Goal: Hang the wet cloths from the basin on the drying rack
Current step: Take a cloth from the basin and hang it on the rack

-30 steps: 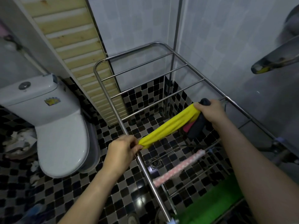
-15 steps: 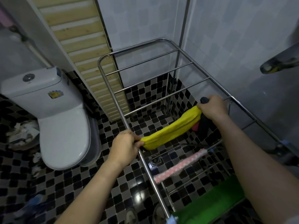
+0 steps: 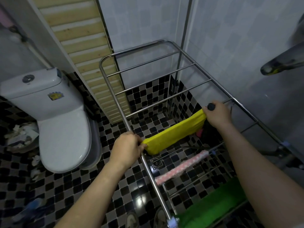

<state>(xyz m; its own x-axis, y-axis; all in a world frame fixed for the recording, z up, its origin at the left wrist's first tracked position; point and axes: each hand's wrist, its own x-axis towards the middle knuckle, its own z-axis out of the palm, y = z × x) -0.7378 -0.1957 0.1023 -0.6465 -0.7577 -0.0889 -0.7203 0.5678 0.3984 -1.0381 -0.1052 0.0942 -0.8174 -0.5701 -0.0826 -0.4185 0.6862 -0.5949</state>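
A yellow cloth (image 3: pixel 174 132) stretches across the steel drying rack (image 3: pixel 113 97), draped over one of its bars. My left hand (image 3: pixel 126 148) grips the cloth's near end at the rack's left rail. My right hand (image 3: pixel 217 114) grips the far end, along with a dark cloth and a bit of pink cloth (image 3: pixel 199 132) that dangle under it. A pink-and-white cloth (image 3: pixel 181 167) hangs on a nearer bar, and a green cloth (image 3: pixel 212 204) lies over the nearest one. The basin is out of view.
A white toilet (image 3: pixel 62 129) stands left of the rack, with litter on the checkered floor (image 3: pixel 85 183) beside it. A slatted wooden panel (image 3: pixel 88 51) leans in the corner. Tiled walls close in behind and on the right. My shoes show at the bottom edge.
Both hands have lowered the yellow cloth onto the rack bar, and it now sags and spreads wider instead of being pulled taut. The camera has tilted slightly.
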